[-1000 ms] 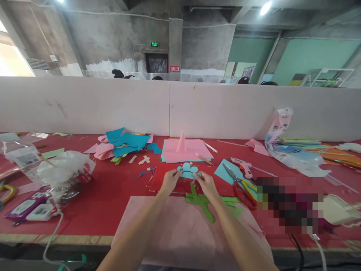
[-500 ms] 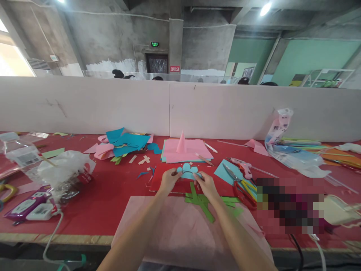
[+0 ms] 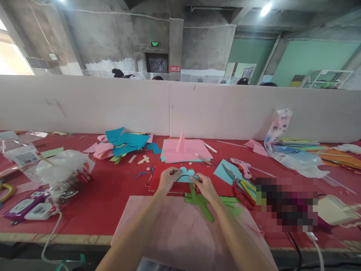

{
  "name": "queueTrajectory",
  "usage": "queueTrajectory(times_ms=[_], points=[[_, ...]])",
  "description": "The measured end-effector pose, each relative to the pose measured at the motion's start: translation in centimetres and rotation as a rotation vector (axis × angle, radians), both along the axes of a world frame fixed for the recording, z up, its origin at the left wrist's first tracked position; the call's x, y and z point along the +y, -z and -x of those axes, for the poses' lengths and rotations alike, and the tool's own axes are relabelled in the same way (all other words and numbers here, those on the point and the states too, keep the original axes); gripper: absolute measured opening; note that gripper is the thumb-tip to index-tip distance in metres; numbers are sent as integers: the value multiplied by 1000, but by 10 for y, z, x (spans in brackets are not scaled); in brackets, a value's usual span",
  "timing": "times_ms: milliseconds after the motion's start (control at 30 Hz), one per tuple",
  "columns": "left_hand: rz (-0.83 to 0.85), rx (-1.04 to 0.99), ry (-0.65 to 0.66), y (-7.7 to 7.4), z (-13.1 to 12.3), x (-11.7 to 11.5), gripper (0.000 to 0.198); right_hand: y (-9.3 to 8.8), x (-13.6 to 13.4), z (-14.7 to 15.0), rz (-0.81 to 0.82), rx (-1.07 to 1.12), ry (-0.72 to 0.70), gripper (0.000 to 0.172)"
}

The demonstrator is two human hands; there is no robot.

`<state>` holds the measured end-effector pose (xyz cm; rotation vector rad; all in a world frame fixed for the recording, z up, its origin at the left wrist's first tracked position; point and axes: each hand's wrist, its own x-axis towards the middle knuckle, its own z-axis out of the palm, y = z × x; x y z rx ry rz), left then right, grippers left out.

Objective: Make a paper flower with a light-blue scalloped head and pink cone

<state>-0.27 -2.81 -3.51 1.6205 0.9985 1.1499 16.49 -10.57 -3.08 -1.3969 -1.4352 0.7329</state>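
Between my two hands is a light blue paper cutout [image 3: 186, 177] with rounded, petal-like lobes and a curved dark line across it. My left hand [image 3: 167, 180] pinches its left end, and my right hand [image 3: 205, 185] pinches the right end. Fingers cover both ends of the cutout. Beneath it lies a red sheet [image 3: 220, 180]. Green paper strips [image 3: 207, 212] lie crossed just below my right hand, partly over a pink sheet [image 3: 146, 222]. A pink paper cone [image 3: 181, 145] stands upright behind the cutout on stacked pink paper [image 3: 194, 148].
On the right lie scissors [image 3: 239, 178], a pink glue gun [image 3: 244, 168] and a clear plastic bag [image 3: 296, 158]. Blue and pink paper scraps [image 3: 129, 143] are heaped at back left. A plastic-wrapped bundle [image 3: 64, 171] and a purple pack [image 3: 26, 205] sit at left. A white partition [image 3: 126, 105] closes the back.
The cutout's ends are now more covered by my fingers, and its outer lobes show less. Both hands stay in nearly the same place.
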Motion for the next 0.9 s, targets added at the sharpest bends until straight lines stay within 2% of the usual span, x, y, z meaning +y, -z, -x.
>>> queueTrajectory(times_ms=[300,533,733,900], points=[[-41,50,-66,-4,1,0,24,-2,-1,1,-2,8,-4,33],[-3,47,-64,-4,1,0,21,-1,-1,-1,-38,159,53,32],[27,-12,-6,-2,1,1,20,-3,2,-5,-84,316,178,32],[30,2,87,-3,-2,-2,19,-6,0,-5,-74,292,197,32]])
